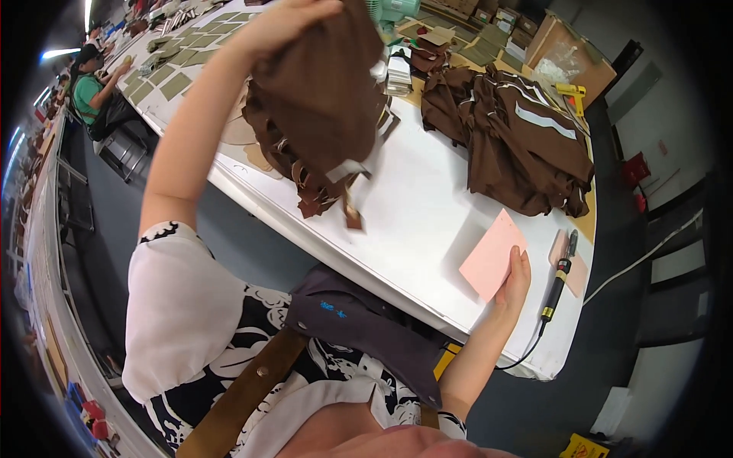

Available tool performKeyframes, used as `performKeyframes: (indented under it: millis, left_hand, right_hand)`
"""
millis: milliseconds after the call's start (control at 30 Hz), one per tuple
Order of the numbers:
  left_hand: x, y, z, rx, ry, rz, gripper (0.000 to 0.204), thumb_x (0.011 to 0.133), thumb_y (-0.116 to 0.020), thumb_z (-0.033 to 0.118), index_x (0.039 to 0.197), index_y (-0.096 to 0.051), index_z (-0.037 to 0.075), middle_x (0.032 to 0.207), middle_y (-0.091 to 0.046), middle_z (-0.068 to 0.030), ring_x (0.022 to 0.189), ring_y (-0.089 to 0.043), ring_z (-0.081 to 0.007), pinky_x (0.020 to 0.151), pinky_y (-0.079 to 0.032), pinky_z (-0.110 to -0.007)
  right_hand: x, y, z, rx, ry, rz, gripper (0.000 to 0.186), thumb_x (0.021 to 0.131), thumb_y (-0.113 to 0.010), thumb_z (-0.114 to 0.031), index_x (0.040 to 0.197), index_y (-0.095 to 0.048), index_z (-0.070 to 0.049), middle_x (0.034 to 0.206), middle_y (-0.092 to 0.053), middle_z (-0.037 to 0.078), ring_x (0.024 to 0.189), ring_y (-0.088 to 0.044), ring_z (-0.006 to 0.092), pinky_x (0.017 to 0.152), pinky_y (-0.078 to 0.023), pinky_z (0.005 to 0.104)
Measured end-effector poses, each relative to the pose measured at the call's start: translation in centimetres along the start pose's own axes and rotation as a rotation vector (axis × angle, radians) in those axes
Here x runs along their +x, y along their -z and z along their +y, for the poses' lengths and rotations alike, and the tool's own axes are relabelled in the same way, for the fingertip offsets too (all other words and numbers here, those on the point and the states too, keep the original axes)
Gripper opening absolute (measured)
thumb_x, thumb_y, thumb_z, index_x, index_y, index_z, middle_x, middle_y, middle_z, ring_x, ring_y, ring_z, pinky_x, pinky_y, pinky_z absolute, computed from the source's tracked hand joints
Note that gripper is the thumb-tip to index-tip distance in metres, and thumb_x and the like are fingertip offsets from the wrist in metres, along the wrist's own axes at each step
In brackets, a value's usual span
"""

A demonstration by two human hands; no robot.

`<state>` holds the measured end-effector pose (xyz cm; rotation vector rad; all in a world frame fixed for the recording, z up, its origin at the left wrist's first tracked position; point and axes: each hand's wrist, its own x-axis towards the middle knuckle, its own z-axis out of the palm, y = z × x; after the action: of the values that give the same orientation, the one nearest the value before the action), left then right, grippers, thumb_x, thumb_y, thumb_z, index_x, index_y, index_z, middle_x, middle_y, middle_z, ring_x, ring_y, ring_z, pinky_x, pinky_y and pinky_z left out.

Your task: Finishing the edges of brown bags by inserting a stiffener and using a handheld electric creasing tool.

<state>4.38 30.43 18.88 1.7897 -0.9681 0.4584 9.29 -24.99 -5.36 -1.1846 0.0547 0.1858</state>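
Observation:
My left hand point(294, 24) is raised at the top, its fingers closed on a large piece of brown fabric point(317, 91) that hangs down over the table. White patches and loose strips show along the fabric's lower edge, smeared a little by motion. A pile of brown pieces point(309, 191) lies partly hidden behind it. Nearer the front right, my right hand point(515, 282) grips a pink card point(489, 259) by its right edge, tilted above the white tabletop point(412, 252). Right of that hand lies a black corded pen-shaped tool point(559, 282), partly over another pink piece point(578, 273).
A heap of brown fabric point(511, 137) with white strips covers the far right of the table. A yellow tool point(571, 98) and a wooden box point(573, 53) stand beyond it. Olive pieces point(172, 84) lie far left, where a person in green point(90, 99) sits.

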Motion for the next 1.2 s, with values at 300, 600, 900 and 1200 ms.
performKeyframes:
  millis: [300, 600, 900, 1200]
  left_hand:
    - [-14.1, 8.0, -11.0, 1.420, 1.126, -0.258, 0.038, 0.091, -0.066, 0.022, 0.120, -0.048, 0.006, 0.114, -0.067, -0.0273, 0.107, -0.065, -0.0457, 0.089, -0.052, -0.054]
    - [-0.5, -0.2, -9.3, 1.652, 0.514, -0.147, 0.020, 0.086, -0.062, 0.009, 0.105, -0.058, 0.004, 0.107, -0.067, -0.0175, 0.097, -0.067, -0.0379, 0.081, -0.055, -0.048]
    - [16.6, -26.0, -16.7, 0.782, 0.118, 0.009, 0.034, 0.088, -0.072, 0.036, 0.101, -0.062, 0.006, 0.094, -0.067, -0.0132, 0.088, -0.065, -0.0356, 0.076, -0.052, -0.044]
    - [19.6, -30.9, -20.9, 0.988, 0.330, -0.027, 0.025, 0.086, -0.067, 0.027, 0.106, -0.071, 0.012, 0.104, -0.069, -0.0141, 0.098, -0.067, -0.0357, 0.083, -0.055, -0.047]
  right_hand:
    - [0.7, 0.1, 1.2, -0.396, 0.215, 0.125, 0.024, 0.097, -0.064, -0.017, 0.110, -0.061, 0.003, 0.096, -0.066, 0.006, 0.084, -0.060, 0.0121, 0.075, -0.051, 0.0278]
    - [0.1, -2.0, 1.4, -0.603, 0.237, 0.148, 0.026, 0.096, -0.066, -0.020, 0.106, -0.062, 0.004, 0.090, -0.066, 0.007, 0.079, -0.058, 0.0126, 0.072, -0.050, 0.0291]
    - [0.8, -0.6, 1.9, -0.941, 0.371, 0.249, 0.039, 0.094, -0.066, -0.033, 0.112, -0.064, 0.001, 0.092, -0.073, 0.021, 0.082, -0.071, 0.0356, 0.072, -0.054, 0.0424]
    - [-0.5, -1.8, 0.5, -0.991, 0.283, 0.236, 0.043, 0.094, -0.065, -0.035, 0.121, -0.063, -0.002, 0.091, -0.074, 0.017, 0.083, -0.071, 0.0334, 0.076, -0.055, 0.0417]
